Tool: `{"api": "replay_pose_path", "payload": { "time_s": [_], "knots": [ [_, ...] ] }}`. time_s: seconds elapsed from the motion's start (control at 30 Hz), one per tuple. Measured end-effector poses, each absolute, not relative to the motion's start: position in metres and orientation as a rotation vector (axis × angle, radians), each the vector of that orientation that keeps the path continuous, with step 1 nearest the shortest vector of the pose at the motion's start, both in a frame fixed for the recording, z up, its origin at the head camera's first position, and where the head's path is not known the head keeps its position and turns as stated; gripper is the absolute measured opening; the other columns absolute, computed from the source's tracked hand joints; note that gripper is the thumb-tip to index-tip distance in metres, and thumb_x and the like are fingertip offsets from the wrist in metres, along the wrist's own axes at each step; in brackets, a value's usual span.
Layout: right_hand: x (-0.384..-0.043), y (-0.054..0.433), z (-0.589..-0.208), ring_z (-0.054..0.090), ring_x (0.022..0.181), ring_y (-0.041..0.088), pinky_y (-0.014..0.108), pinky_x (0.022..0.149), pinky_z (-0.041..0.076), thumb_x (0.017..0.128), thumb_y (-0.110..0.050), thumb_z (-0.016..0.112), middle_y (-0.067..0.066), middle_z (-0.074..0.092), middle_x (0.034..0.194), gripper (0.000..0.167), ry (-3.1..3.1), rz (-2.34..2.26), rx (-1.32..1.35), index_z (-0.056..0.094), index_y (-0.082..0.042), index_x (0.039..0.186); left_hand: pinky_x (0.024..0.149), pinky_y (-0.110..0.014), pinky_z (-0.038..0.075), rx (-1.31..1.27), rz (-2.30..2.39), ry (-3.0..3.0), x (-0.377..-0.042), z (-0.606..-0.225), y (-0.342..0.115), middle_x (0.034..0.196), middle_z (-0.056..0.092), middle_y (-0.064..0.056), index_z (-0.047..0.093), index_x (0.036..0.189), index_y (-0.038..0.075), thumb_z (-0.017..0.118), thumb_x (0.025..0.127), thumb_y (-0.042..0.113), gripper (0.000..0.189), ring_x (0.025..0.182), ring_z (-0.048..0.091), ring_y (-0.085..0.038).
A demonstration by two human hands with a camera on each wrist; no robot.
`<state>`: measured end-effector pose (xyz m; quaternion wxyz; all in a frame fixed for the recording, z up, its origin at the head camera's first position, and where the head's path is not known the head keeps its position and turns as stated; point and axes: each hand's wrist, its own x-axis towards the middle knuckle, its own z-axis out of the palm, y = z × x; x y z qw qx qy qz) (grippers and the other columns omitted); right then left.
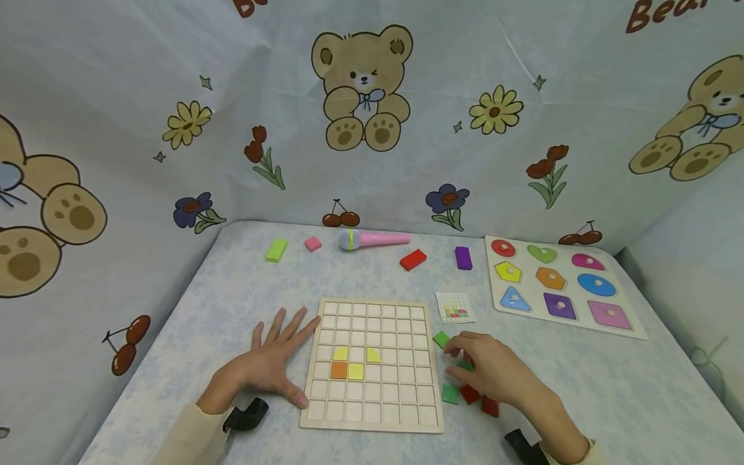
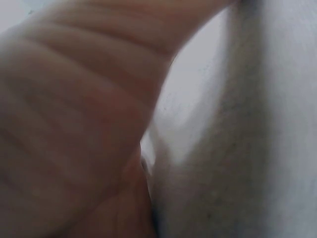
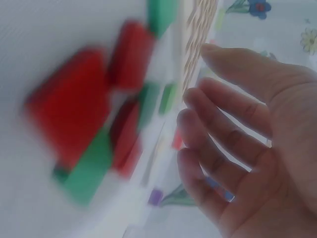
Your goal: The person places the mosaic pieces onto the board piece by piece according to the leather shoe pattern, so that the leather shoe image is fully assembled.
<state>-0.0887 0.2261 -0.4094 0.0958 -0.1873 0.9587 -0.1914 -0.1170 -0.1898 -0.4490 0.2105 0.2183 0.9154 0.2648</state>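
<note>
A wooden grid board (image 1: 386, 411) lies on the table with an orange square tile (image 1: 339, 370), a yellow square tile (image 1: 356, 371) and two smaller yellow pieces (image 1: 374, 355) in its cells. My left hand (image 1: 264, 365) is spread flat, its thumb and a fingertip touching the board's left edge; its wrist view shows mostly blurred skin. To the right of the board my right hand (image 1: 494, 368) hovers over loose green tiles (image 1: 450, 394) and red tiles (image 1: 490, 406), partly hiding them. The right wrist view shows its fingers loosely bent, holding nothing, beside a blurred red tile (image 3: 74, 109).
A small printed pattern card (image 1: 456, 308) lies beyond the loose tiles. A shape puzzle board (image 1: 616, 303) is at the back right. Along the back are a pink toy microphone (image 1: 383, 239), a green block (image 1: 276, 250), a pink block (image 1: 312, 244), a red block (image 1: 413, 260) and a purple block (image 1: 463, 258).
</note>
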Motion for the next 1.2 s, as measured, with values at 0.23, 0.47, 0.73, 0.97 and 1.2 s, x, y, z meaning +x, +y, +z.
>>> {"api": "replay_pose_path", "payload": {
  "time_s": [0.23,0.47,0.73,0.97,1.2],
  "knots": [
    [-0.086,0.245,-0.411,0.053,0.073,0.006,0.021,0.065,0.050,0.078,-0.031,0.086,-0.014,0.065,0.088,0.027,2.862,-0.506,-0.442,0.073,-0.022,0.100,0.106,-0.076,-0.016,0.596,0.738,2.549,-0.116,-0.448,-0.190,0.169,-0.008,-0.014,0.011,0.163,0.022,0.091,0.053,0.063,0.142,0.149,-0.024,-0.047],
    [-0.085,0.252,-0.418,0.048,0.070,0.005,0.021,0.063,0.046,0.078,-0.036,0.086,-0.016,0.060,0.083,0.028,2.864,-0.481,-0.457,0.073,-0.023,0.100,0.106,-0.077,-0.015,0.609,0.737,2.545,-0.116,-0.445,-0.189,0.169,-0.009,-0.015,0.011,0.163,0.021,0.091,0.054,0.062,0.142,0.149,-0.023,-0.049],
    [-0.084,0.254,-0.422,0.048,0.071,0.005,0.022,0.065,0.048,0.078,-0.038,0.086,-0.016,0.062,0.085,0.028,2.860,-0.488,-0.461,0.072,-0.024,0.099,0.106,-0.077,-0.015,0.605,0.734,2.547,-0.117,-0.445,-0.188,0.169,-0.009,-0.014,0.011,0.163,0.022,0.091,0.053,0.063,0.142,0.149,-0.023,-0.047],
    [-0.082,0.255,-0.421,0.049,0.071,0.003,0.022,0.066,0.049,0.079,-0.036,0.085,-0.016,0.063,0.087,0.027,2.853,-0.505,-0.462,0.073,-0.024,0.100,0.106,-0.076,-0.016,0.603,0.730,2.542,-0.117,-0.446,-0.188,0.169,-0.008,-0.014,0.012,0.163,0.022,0.091,0.054,0.064,0.141,0.149,-0.024,-0.047],
    [-0.078,0.256,-0.423,0.051,0.072,0.002,0.022,0.069,0.050,0.081,-0.034,0.084,-0.017,0.062,0.084,0.025,2.844,-0.530,-0.426,0.072,-0.024,0.100,0.106,-0.077,-0.015,0.606,0.732,2.545,-0.117,-0.446,-0.188,0.169,-0.008,-0.014,0.012,0.163,0.022,0.091,0.054,0.063,0.141,0.149,-0.023,-0.048]
  ]
}}
